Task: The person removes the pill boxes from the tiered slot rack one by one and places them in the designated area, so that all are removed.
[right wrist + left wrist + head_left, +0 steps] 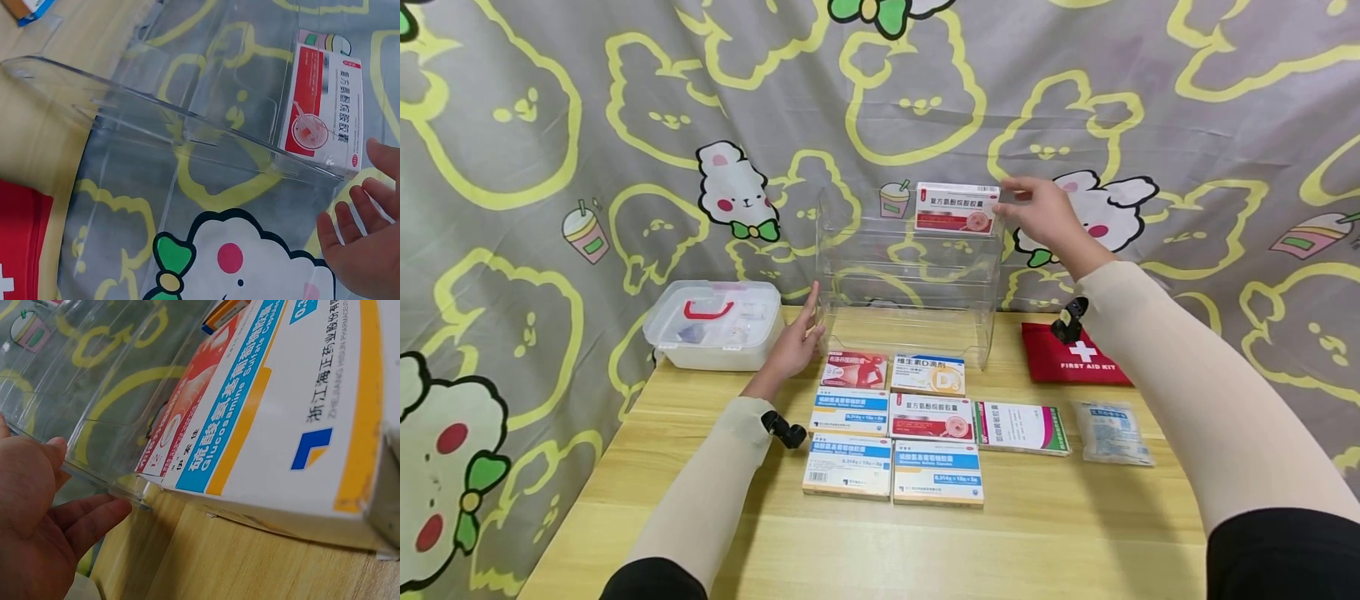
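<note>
A clear tiered acrylic rack (910, 321) stands at the back of the table. On its top tier, at the right end, rests a white and red medicine box (957, 208). My right hand (1041, 212) is beside that box's right end, fingers loosely bent; in the right wrist view the thumb (381, 156) is close to the box (322, 106) without gripping it. My left hand (793, 340) lies along the rack's left side, fingers extended. The left wrist view has its fingertips (115, 506) at the rack's lower edge; whether they touch cannot be told.
Before the rack lie several medicine boxes, including a red box (853, 370), a vitamin D box (928, 375) and a green-purple box (1021, 427). A clear-lidded case (715, 354) stands left. At right are a red first aid pouch (1037, 354) and a plastic packet (1114, 433).
</note>
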`<state>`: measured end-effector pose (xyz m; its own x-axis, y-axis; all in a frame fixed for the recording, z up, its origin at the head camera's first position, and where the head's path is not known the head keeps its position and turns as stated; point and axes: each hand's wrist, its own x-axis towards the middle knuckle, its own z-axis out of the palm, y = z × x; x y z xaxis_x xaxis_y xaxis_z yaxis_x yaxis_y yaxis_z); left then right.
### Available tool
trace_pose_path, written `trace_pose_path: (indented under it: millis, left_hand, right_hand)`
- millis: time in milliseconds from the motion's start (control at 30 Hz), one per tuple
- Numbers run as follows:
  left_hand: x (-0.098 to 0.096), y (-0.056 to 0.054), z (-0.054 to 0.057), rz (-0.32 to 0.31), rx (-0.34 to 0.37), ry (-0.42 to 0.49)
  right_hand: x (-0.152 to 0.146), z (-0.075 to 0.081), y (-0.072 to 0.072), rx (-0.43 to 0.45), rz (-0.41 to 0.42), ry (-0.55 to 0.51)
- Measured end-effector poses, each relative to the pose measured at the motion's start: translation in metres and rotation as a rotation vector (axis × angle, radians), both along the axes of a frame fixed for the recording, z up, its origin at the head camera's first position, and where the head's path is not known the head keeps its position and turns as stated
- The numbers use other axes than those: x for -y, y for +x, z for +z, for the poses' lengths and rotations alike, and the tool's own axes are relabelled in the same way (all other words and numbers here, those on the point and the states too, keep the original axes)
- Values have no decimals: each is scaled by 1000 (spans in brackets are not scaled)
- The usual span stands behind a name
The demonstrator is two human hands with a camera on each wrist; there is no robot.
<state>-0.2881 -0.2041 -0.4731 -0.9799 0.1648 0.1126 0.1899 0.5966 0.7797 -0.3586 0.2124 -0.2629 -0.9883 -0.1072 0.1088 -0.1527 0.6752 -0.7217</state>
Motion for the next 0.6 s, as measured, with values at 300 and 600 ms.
trace_pose_path:
  millis: [300,600]
  left_hand:
    - [0,-1,0,1,6,15]
    - [2,-2,-3,-7,-11,9]
  right_hand:
    - [6,-2,-12,43,-30,-61]
    - [16,-8,-22,45,-117,-95]
